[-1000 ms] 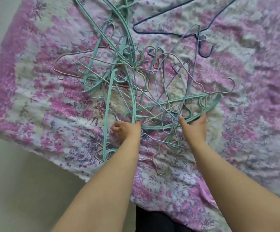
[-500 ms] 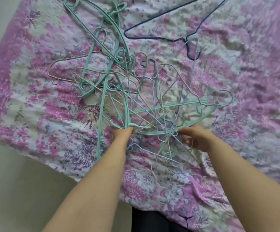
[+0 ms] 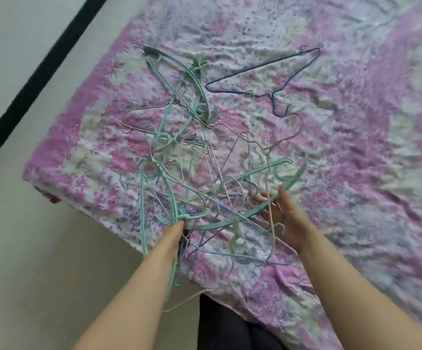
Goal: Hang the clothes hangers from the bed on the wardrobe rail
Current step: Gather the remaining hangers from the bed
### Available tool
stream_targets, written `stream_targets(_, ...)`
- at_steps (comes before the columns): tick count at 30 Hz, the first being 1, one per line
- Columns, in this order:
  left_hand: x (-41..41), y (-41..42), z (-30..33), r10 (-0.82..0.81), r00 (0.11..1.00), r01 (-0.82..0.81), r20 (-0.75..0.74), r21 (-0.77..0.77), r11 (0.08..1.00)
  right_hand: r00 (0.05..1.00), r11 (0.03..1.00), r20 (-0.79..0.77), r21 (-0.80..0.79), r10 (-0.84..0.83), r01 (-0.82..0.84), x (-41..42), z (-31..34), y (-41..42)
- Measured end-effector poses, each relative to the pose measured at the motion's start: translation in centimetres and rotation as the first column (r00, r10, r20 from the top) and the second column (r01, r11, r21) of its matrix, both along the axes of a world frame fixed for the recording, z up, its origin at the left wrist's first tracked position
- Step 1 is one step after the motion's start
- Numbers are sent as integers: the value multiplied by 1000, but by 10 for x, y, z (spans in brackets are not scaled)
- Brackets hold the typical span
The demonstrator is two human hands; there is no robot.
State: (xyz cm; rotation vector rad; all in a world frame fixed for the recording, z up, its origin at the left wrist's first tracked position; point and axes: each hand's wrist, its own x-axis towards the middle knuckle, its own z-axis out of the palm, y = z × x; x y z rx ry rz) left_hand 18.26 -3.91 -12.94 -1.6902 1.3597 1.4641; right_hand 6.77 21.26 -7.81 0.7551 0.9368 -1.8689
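Head view. Tangled bundle of hangers (image 3: 217, 198), teal plastic and thin wire, near the bed's (image 3: 356, 173) front-left corner, partly lifted over the front edge; two teal hangers (image 3: 179, 82) farther back near the left edge, still lying on the cover; one dark blue wire hanger (image 3: 268, 77) apart, toward the middle of the bed. Judged light and stiff, yet springy and snag-prone: hooks interlocked, wires crossing, so liable to drag neighbours or shed pieces if raised as one mass. Best taken by the thick teal bars or gathered hooks, not by the thin wires.

Left hand (image 3: 174, 232): forearm reaching forward from below, grip apparently closed on a teal bar at the bundle's near-left side; fingers hidden behind the hand, so exact hold uncertain. Right hand (image 3: 280, 213): palm turned inward, fingers (image 3: 257, 198) loosely curled under a curved teal bar, thumb raised beside it, supporting the bundle's right side. Wardrobe rail not visible.
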Motion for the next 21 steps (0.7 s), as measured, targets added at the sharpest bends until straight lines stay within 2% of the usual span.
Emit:
stream_targets(4, 14, 20, 55, 53, 995, -51, -81, 32, 998, 987, 997, -153, 60, 49, -40, -6, 62, -1)
stream_targets(8, 26, 40, 103, 118, 978, -117, -171, 17, 993, 965, 991, -242, 115, 98, -72, -5, 115, 5)
stream_targets(15, 43, 53, 170, 166, 937, -188, -306, -43, 981, 946, 996, -322, -64, 41, -65, 15, 187, 18)
stream_targets(17, 45, 52, 187, 182, 925, -213, -333, -60, 975, 916, 976, -386, -138, 104, -170, 24, 202, 26)
stream_targets(19, 45, 47, 205, 189, 912, -232, -365, -78, 970, 849, 910, -477, -207, 226, -359, 30, 210, 38)
stream_targets(21, 44, 36, 221, 169, 911, -225, -375, -110, 968, 809, 849, -519, -263, 276, -458, 34, 216, 49)
